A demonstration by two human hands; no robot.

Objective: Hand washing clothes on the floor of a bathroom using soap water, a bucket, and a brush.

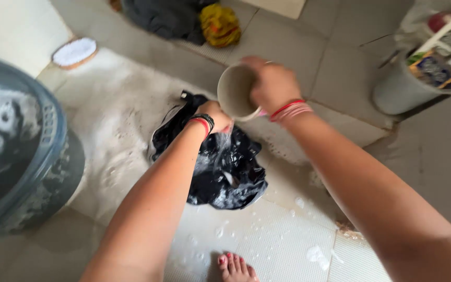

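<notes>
A wet black garment [220, 167] lies crumpled on the soapy tiled floor [126, 120]. My right hand [273, 83] grips a beige mug [236, 93] tilted sideways above it, and water streams down from the mug onto the cloth. My left hand [216, 116] is under the stream just above the garment; its fingers are curled, and whether they pinch the cloth I cannot tell. Both wrists carry red bands.
A large grey tub [19, 151] of sudsy water stands at the left. A scrubbing brush [74, 52] lies at the back left, a pile of dark and yellow clothes [184, 21] at the back. A grey bucket [400, 91] holding packets stands at right. My bare toes [234, 267] show below.
</notes>
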